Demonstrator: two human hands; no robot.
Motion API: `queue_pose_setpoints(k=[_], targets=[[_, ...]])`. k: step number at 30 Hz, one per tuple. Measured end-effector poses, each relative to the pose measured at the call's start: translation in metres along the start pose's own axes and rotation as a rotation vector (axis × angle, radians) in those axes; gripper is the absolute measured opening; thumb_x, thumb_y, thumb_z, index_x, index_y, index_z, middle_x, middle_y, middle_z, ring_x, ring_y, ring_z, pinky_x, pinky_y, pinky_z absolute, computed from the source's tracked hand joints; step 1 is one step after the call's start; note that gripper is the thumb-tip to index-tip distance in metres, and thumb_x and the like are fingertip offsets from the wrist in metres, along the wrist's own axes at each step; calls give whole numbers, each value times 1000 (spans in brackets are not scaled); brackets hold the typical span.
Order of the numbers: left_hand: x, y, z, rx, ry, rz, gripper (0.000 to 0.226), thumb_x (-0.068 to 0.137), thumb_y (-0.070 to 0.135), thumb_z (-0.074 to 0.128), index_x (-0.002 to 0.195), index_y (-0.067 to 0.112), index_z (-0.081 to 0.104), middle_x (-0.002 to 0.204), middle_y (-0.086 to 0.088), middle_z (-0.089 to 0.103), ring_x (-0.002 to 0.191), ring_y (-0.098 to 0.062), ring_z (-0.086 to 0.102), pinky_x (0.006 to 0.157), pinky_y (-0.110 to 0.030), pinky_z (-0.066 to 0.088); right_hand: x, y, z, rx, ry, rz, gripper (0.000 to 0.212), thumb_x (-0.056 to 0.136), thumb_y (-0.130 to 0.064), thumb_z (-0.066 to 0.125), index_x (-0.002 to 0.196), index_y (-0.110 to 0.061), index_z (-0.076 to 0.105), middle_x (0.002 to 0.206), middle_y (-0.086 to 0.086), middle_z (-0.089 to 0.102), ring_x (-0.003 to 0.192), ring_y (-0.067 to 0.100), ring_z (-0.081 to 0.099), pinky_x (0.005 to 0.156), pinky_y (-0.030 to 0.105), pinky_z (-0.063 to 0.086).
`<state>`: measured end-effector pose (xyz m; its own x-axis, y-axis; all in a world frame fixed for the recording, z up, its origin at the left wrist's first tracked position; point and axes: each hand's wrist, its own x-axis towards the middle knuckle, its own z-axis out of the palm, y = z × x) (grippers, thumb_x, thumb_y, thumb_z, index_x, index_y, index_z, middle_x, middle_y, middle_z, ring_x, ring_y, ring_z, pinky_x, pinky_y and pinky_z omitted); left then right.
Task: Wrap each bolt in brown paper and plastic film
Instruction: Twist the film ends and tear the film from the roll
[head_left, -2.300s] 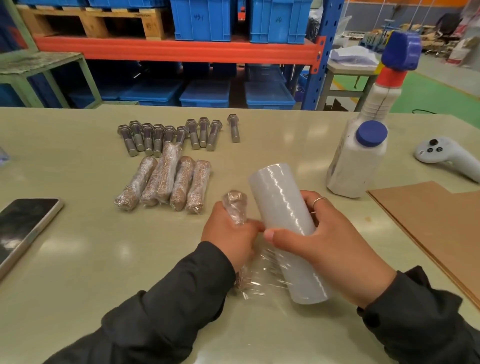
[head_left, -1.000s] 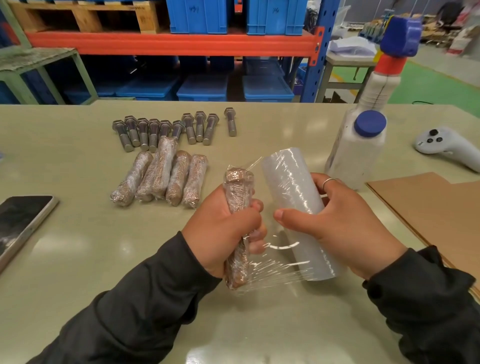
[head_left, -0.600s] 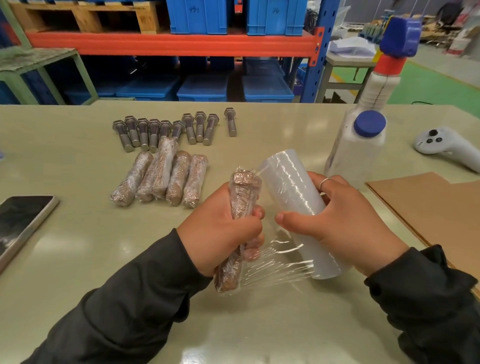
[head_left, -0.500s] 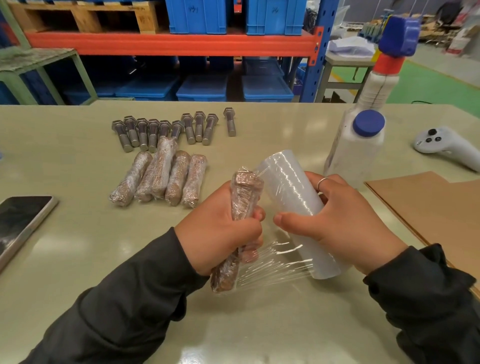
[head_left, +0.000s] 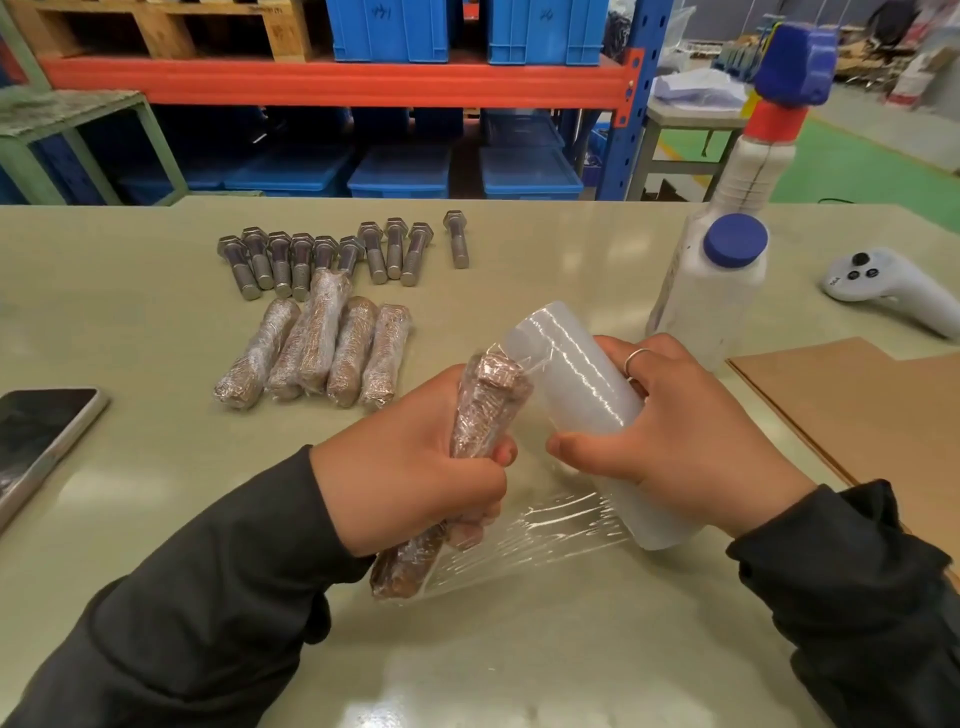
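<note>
Left grip (head_left: 415, 467): curled round the paper-wrapped bolt (head_left: 483, 410), tilted.
Right grip (head_left: 675, 441): holding film roll (head_left: 576, 374).
Film (head_left: 530, 545): stretched between roll and bolt.

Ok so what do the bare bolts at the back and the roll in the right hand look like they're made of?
Bare bolts: grey metal, probably steel, dull sheen, threaded shanks. Roll gripped by the right hand: clear plastic film, glossy, with a see-through sheet stretching off it.

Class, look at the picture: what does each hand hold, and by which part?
The left hand grips the wrapped bolt around its middle. The right hand grips the film roll around its middle.
</note>
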<state>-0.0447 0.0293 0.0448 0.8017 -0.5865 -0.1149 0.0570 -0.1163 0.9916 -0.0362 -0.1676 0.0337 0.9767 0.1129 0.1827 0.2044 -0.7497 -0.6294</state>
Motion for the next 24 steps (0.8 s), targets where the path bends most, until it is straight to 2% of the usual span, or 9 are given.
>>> queue_pose_setpoints(k=[4, 7, 10, 13, 16, 21, 24], targets=[[-2, -1, -10, 72, -14, -66, 30, 62, 2, 52, 89, 13, 45, 70, 0, 48, 46, -13, 47, 43, -22, 41, 0, 3, -3, -55, 19, -44, 69, 54, -46, 73, 119, -33, 54, 93, -14, 38, 89, -14, 42, 71, -5, 29], [-2, -3, -15, 153, -4, -88, 27, 60, 5, 54, 85, 3, 46, 72, -7, 50, 48, -15, 51, 42, -21, 41, -1, 7, -8, -124, 7, -56, 71, 58, -43, 74, 125, -32, 52, 93, -16, 35, 86, -7, 43, 71, -5, 29], [2, -4, -16, 178, 13, -84, 28, 56, 10, 58, 81, 6, 47, 71, -10, 53, 50, -18, 51, 42, -22, 40, -1, 10, -11, -137, 20, -19, 69, 60, -42, 74, 124, -29, 53, 92, -15, 35, 84, 0, 45, 70, -4, 29], [5, -4, -14, 30, 27, -50, 22, 60, 1, 54, 78, 6, 43, 63, 1, 51, 44, -13, 50, 40, -19, 39, 0, 11, -10, -155, 29, 23, 68, 60, -43, 73, 124, -29, 52, 94, -12, 35, 83, 8, 45, 67, 0, 32], [7, -3, -11, -156, 47, -9, 20, 62, -6, 46, 77, 6, 39, 62, 0, 47, 40, -11, 44, 36, -18, 36, 0, 13, -10, -155, 44, 53, 64, 60, -43, 73, 120, -32, 53, 94, -12, 35, 86, 12, 46, 64, 2, 33], [9, -2, -6, -288, 121, 74, 23, 63, -9, 43, 77, 8, 36, 62, 0, 45, 39, -10, 39, 36, -17, 32, 1, 15, -8, -197, 40, 82, 69, 60, -45, 73, 124, -32, 51, 94, -10, 35, 88, 16, 47, 61, 9, 29], [12, -3, -3, -336, 176, 121, 22, 63, -9, 42, 73, 9, 35, 61, -2, 42, 38, -10, 35, 36, -16, 32, 2, 16, -6, -231, 41, 92, 71, 57, -48, 70, 124, -31, 52, 95, -8, 36, 90, 19, 47, 65, 22, 33]])
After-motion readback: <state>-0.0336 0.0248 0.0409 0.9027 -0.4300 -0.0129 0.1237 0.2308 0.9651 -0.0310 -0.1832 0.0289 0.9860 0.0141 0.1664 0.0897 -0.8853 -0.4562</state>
